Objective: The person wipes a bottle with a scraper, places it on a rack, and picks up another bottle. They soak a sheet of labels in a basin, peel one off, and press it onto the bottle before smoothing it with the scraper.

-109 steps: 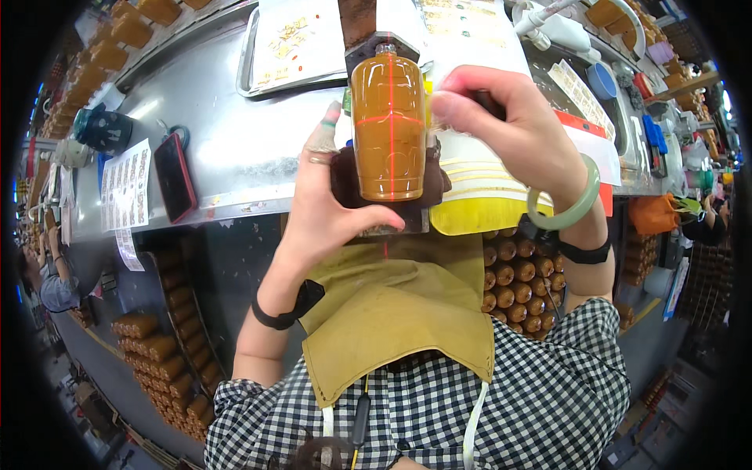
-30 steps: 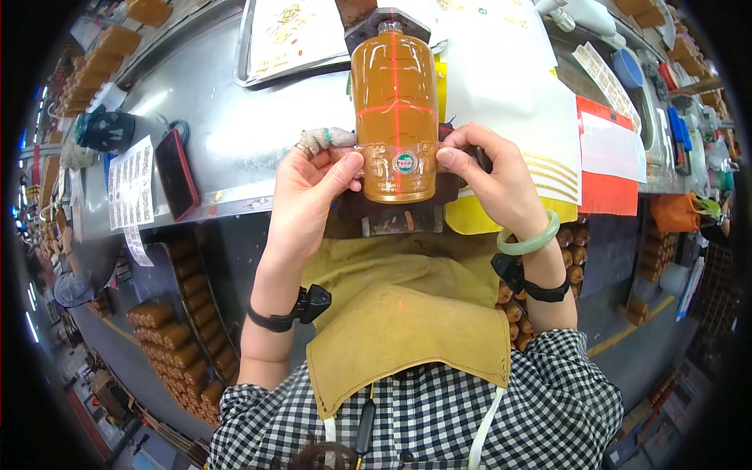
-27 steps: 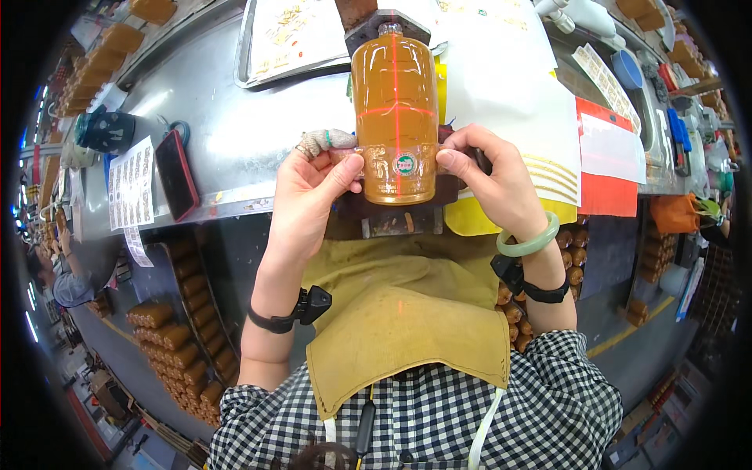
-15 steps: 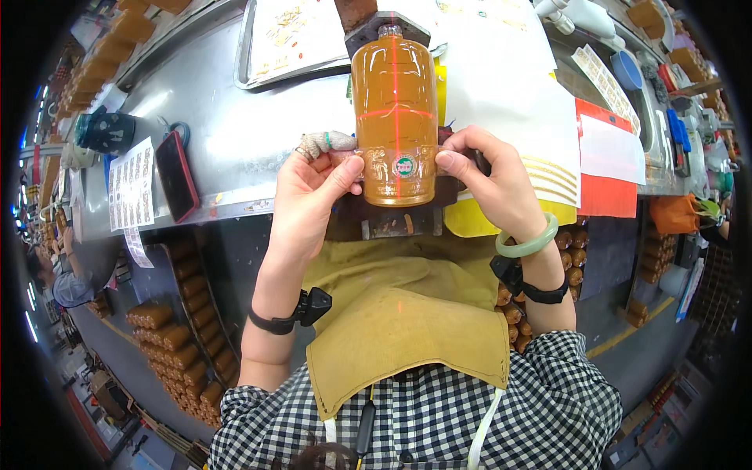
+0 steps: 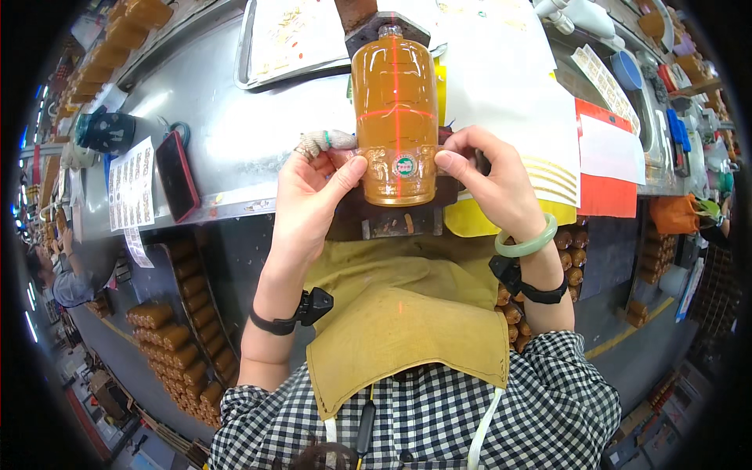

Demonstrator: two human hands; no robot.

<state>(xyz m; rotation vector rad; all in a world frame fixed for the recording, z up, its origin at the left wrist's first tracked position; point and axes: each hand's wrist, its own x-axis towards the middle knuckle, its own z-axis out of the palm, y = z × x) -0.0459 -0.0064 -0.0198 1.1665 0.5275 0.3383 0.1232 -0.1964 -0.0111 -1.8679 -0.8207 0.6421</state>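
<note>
Left hand [image 5: 307, 192] and right hand [image 5: 495, 178], I record, each pinch one end of one clear decal [image 5: 379, 167] against one amber bottle [image 5: 380, 86].

Left hand [image 5: 307, 188] pinching, right hand [image 5: 492, 176] pinching; thumbs [image 5: 343, 178] pointing inward

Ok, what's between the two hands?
In the head view, the lower part of the bottle lies between left hand and right hand, clear film with a green emblem across it.
</note>
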